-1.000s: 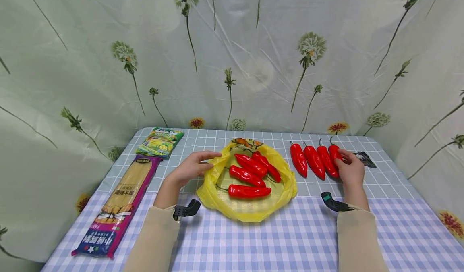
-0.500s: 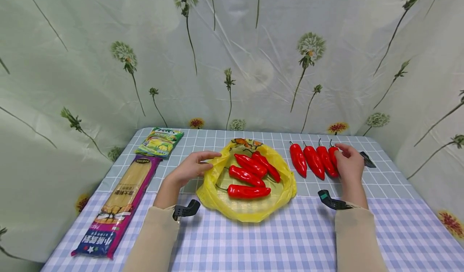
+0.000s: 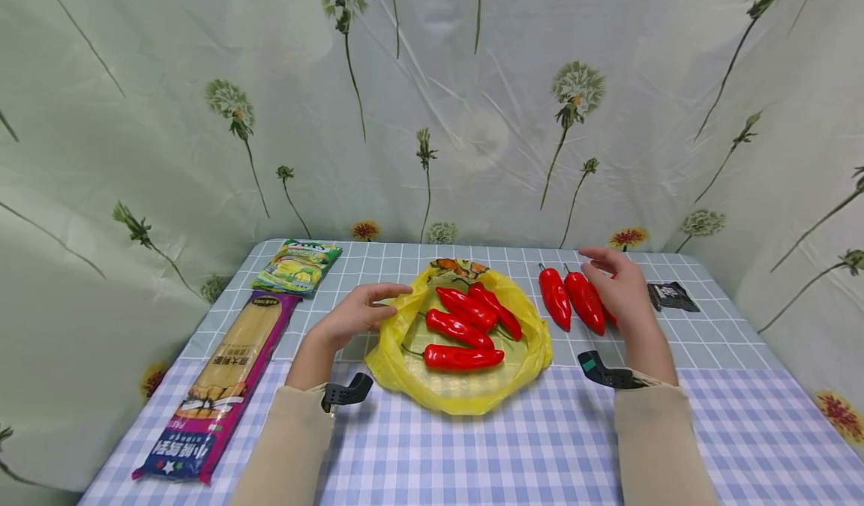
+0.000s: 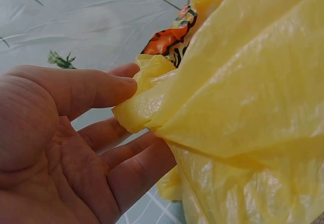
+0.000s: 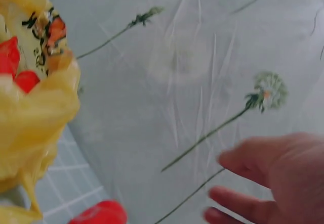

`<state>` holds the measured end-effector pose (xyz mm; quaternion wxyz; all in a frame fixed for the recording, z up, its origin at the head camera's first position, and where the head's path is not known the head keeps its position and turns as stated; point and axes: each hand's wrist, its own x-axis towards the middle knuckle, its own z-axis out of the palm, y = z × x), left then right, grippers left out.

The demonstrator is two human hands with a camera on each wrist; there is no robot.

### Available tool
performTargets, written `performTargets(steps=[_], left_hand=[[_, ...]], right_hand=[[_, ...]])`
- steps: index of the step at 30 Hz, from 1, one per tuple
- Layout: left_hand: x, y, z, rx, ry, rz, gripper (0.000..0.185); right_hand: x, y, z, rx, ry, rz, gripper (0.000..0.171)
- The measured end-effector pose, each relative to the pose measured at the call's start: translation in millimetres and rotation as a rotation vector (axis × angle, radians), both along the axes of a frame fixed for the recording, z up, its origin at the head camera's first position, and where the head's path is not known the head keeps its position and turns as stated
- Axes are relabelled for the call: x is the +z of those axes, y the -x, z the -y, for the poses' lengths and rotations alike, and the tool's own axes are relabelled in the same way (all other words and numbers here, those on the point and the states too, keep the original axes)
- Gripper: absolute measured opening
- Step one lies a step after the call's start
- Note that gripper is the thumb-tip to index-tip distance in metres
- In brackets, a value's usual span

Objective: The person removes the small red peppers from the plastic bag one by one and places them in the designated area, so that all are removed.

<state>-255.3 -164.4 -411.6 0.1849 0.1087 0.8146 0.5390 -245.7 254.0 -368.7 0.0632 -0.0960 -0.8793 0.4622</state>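
Note:
A yellow plastic bag (image 3: 459, 403) stands with its mouth rolled wide, several red chili peppers (image 3: 466, 357) lying inside. My left hand (image 3: 355, 314) pinches the bag's left rim between thumb and fingers; the left wrist view shows the yellow film (image 4: 144, 107) between them. More red peppers (image 3: 584, 303) lie in a row right of the bag. Above the row's right end is my right hand (image 3: 619, 288), which partly hides the peppers there. In the right wrist view its fingers (image 5: 243, 198) are spread loosely, with nothing visible between them.
A small black packet (image 3: 673, 296) lies right of the peppers. At the left are a long pasta packet (image 3: 226, 371) and a green-yellow snack packet (image 3: 297, 266). A flowered curtain (image 3: 432, 101) rises behind the table's back edge.
My right hand has lifted off the rightmost pepper and shifted left over the row, uncovering more of the black packet. The left hand and the bag stay as they were.

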Motion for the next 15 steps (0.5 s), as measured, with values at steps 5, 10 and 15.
performTargets(steps=[5,10,15], left_hand=[[-0.3,-0.5,0.7,-0.002,0.0,-0.004,0.041],[0.2,-0.3,1.4,-0.006,0.002,-0.006,0.041],[0.0,-0.5,1.8,-0.011,0.0,-0.004,0.042]], right_hand=[[8.6,-5.7,8.4,0.26,-0.042,0.038,0.055],[12.6,-9.5,19.4,0.419,-0.1,0.031,0.052],[13.3,-11.8,34.3,0.532,-0.106,-0.014,0.046]])
